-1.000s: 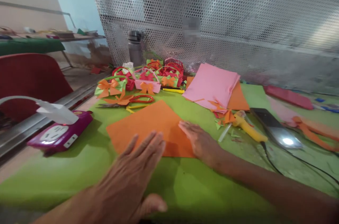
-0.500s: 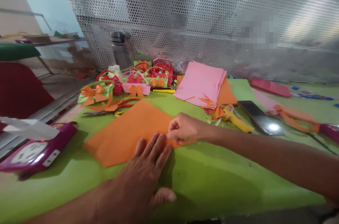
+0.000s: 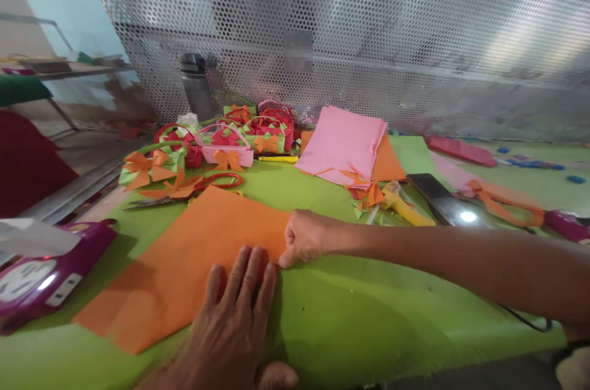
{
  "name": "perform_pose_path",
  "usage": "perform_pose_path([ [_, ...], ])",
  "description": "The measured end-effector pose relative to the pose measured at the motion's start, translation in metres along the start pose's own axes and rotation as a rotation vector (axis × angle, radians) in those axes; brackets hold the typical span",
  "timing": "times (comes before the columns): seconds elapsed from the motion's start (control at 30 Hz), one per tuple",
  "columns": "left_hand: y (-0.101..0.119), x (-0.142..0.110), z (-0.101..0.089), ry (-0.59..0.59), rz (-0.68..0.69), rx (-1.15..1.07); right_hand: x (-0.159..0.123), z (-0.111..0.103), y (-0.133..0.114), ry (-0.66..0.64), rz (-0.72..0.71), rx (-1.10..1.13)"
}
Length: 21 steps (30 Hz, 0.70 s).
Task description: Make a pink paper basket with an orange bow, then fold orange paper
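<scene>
A large orange sheet of paper [image 3: 184, 249] lies on the green tabletop, slanting toward the lower left. My left hand [image 3: 235, 322] rests flat on its near edge with the fingers stretched and somewhat apart, the thumb out to the right. At the sheet's right corner is my right hand [image 3: 306, 236], its fingers curled in and its thumb tip against the paper's edge. How much paper lies between those fingers is hidden. Just beyond the sheet are red-handled scissors [image 3: 224, 180] with orange paper scraps [image 3: 175, 186] on them.
Small paper baskets with bows [image 3: 225, 153] stand at the back left, near a grey bottle [image 3: 196, 86]. Pink sheets [image 3: 341, 141], a yellow glue gun [image 3: 405, 206] and a phone [image 3: 436, 196] lie right of centre. A purple tissue box [image 3: 59, 279] sits far left.
The orange sheet has turned, its left end swinging toward me. My right hand has shifted left and nearer along the edge; my left hand has also slid left and nearer, still flat.
</scene>
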<state>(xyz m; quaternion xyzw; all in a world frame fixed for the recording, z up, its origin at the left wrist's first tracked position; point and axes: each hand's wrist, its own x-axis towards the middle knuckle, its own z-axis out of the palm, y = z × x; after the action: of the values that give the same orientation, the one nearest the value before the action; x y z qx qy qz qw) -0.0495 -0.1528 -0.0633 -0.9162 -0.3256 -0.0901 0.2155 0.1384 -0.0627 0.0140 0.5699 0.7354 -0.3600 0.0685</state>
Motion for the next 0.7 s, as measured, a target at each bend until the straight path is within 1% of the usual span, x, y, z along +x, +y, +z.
perform_pose_path([
  [0.27,-0.001,-0.004,-0.003,-0.01,-0.002,-0.009,-0.004,-0.004,0.021,0.021,0.007,0.032],
  [0.4,-0.004,-0.003,-0.004,-0.008,0.026,0.003,-0.006,-0.01,0.032,0.015,0.008,0.042],
  [0.7,-0.011,-0.006,-0.003,-0.038,0.06,0.017,-0.013,-0.025,0.05,0.042,0.029,-0.033],
])
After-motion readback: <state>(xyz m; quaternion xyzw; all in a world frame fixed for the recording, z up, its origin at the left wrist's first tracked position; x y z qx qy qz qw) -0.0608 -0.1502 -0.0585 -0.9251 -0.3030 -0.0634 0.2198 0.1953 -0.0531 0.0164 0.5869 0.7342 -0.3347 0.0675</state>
